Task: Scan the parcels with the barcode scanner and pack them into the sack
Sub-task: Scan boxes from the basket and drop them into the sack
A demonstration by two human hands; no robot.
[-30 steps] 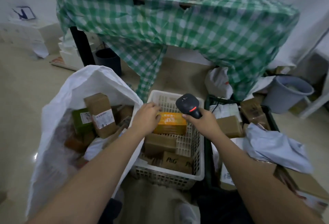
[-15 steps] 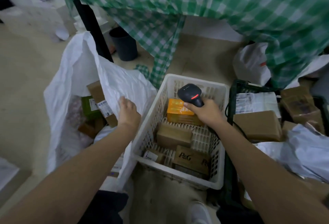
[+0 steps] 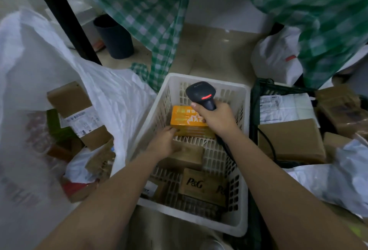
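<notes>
The person is leaning over a white plastic basket (image 3: pixel 244 98) that is standing on the floor. The right hand (image 3: pixel 216 117) is gripping the handle of the black barcode scanner (image 3: pixel 201 94), fingers clenched around it, and its red light is glowing above the orange box (image 3: pixel 188 123) at the far end of the basket. The left hand (image 3: pixel 164 142) is reaching into the basket; its fingers are touching the near edge of the orange box and seem to be grasping it, though the blur is hiding the fingertips. Just below lie a plain brown box (image 3: pixel 189 156) and a P&G carton (image 3: pixel 201 185). The white sack (image 3: pixel 111 94) is standing open just beside the basket on the left, with several parcels already inside.
</notes>
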